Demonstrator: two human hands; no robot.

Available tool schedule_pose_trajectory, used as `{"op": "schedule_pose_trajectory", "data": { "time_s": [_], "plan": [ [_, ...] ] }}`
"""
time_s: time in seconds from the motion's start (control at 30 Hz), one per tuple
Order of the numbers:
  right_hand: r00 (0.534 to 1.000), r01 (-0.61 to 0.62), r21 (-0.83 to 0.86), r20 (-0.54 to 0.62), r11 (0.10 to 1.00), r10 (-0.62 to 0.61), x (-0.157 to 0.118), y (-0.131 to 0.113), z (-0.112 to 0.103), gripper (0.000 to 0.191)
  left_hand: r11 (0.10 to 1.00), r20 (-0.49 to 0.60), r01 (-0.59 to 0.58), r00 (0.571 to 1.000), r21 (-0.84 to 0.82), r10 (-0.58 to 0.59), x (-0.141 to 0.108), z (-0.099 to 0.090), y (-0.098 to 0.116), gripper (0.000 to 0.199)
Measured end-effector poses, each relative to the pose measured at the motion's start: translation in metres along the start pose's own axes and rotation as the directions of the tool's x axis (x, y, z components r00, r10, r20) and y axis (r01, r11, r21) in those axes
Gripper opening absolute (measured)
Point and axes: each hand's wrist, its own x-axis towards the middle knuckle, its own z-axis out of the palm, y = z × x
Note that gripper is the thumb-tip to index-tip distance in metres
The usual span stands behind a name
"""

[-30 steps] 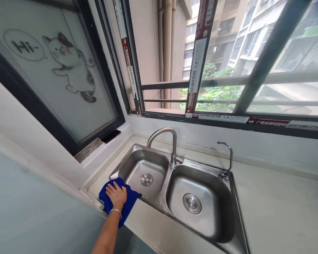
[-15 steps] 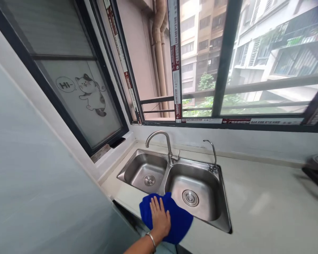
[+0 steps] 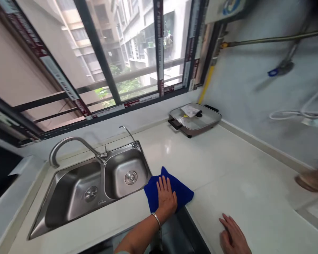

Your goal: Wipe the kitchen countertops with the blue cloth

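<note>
A blue cloth (image 3: 184,193) lies spread on the pale countertop (image 3: 217,183), by the right front corner of the sink (image 3: 103,203). My left hand (image 3: 166,199), with a silver bracelet at the wrist, presses flat on it with fingers stretched out. Farther right, low in the view, my right hand (image 3: 234,235) is over the counter with its fingers extended and holds nothing. Whether that hand touches the surface I cannot tell.
The steel sink has two basins, a large curved faucet (image 3: 76,141) and a slim small tap (image 3: 128,133). An electric pan with a glass lid (image 3: 196,116) stands at the back right corner. A brown blurred object (image 3: 311,180) sits at the right edge. Windows line the back.
My view has swung right. My left hand has slid the blue cloth from the sink's front edge to its right side. My right hand has come into view.
</note>
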Motion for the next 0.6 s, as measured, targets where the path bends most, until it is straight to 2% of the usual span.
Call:
{"op": "schedule_pose_trajectory", "data": {
  "time_s": [0.1, 0.2, 0.3, 0.43, 0.5, 0.6],
  "plan": [
    [0.992, -0.119, -0.013, 0.036, 0.993, 0.119, -0.035, 0.000, -0.022, 0.043, 0.974, 0.101, -0.212, 0.970, -0.080, 0.220, 0.012, 0.002, 0.037, 0.077],
    [0.969, -0.247, -0.013, -0.006, 0.969, 0.247, -0.055, -0.013, -0.037, 0.044, 0.917, 0.179, -0.360, 0.904, -0.173, 0.388, 0.025, 0.003, 0.074, 0.077],
    [0.960, -0.276, -0.016, -0.050, 0.961, 0.275, -0.064, -0.026, -0.040, 0.041, 0.831, 0.211, -0.494, 0.811, -0.254, 0.546, 0.025, 0.007, 0.116, 0.077],
    [0.944, -0.301, -0.073, -0.164, 0.951, 0.286, -0.078, -0.021, -0.045, 0.039, 0.689, 0.224, -0.629, 0.659, -0.360, 0.718, 0.001, 0.013, 0.164, 0.074],
    [0.915, -0.358, -0.136, -0.249, 0.924, 0.317, -0.092, -0.013, -0.051, 0.041, 0.632, 0.222, -0.640, 0.604, -0.438, 0.766, -0.010, 0.014, 0.175, 0.073],
    [0.900, -0.385, -0.246, -0.315, 0.889, 0.303, -0.119, -0.003, -0.061, 0.043, 0.581, 0.203, -0.614, 0.574, -0.534, 0.793, -0.014, 0.011, 0.166, 0.069]
  ]
}}
